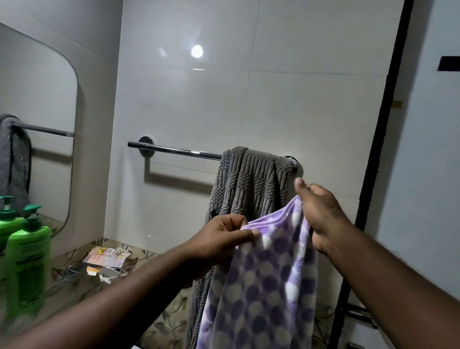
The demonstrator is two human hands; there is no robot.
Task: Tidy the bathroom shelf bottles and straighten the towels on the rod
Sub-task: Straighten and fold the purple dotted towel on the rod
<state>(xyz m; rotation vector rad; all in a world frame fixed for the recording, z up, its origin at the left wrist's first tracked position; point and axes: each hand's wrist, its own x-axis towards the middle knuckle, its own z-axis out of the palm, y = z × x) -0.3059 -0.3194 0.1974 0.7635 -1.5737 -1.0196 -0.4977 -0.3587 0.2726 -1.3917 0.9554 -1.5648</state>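
Both hands' grip pinches purple towel [266, 276] edge.

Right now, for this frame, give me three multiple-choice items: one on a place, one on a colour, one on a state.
1. Where on the rod does the grey towel hang? A) left end B) middle C) right end
2. The pump bottle is: A) green B) blue C) white
3. The spotted towel is: A) draped on the rod B) held by both hands C) untouched

Answers: 1 C, it covers the rod's right end; 2 A, its body is bright green; 3 B, the left hand and right hand each hold its top edge.
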